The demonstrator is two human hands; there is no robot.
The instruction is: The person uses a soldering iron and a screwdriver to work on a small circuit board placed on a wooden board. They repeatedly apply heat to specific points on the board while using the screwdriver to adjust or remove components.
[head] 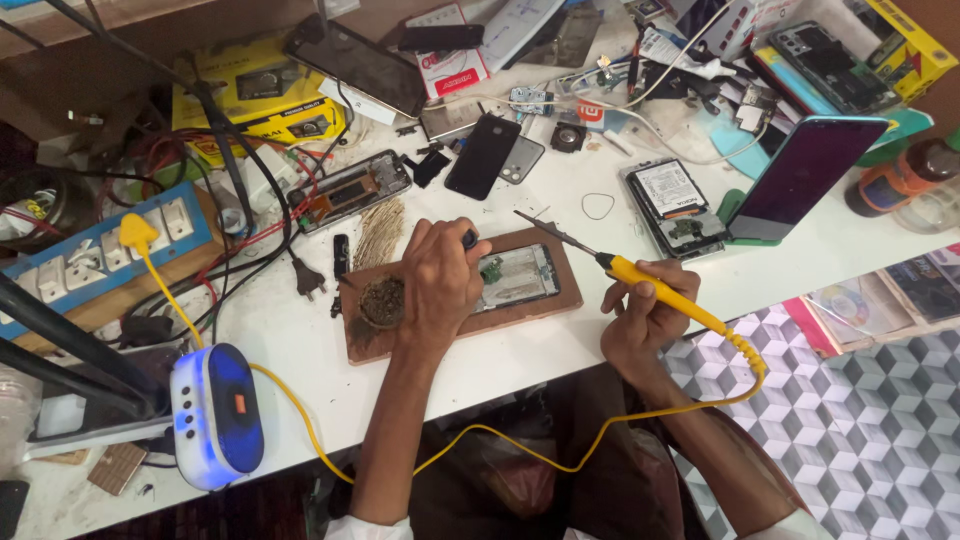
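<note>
Phone-repair workshop: cluttered bench (300,340), opened phones (672,205), soldering iron (640,278), power strip (100,255).

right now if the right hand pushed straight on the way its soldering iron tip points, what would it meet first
The right hand holds a yellow soldering iron whose tip aims up and left. Bare white table lies under that line; the first thing on it looks like the dark phone back cover, though height above the table is unclear.

Bright even overhead light, soft shadows, sharp centre, slight wide-angle bend at edges, no glare.
</note>
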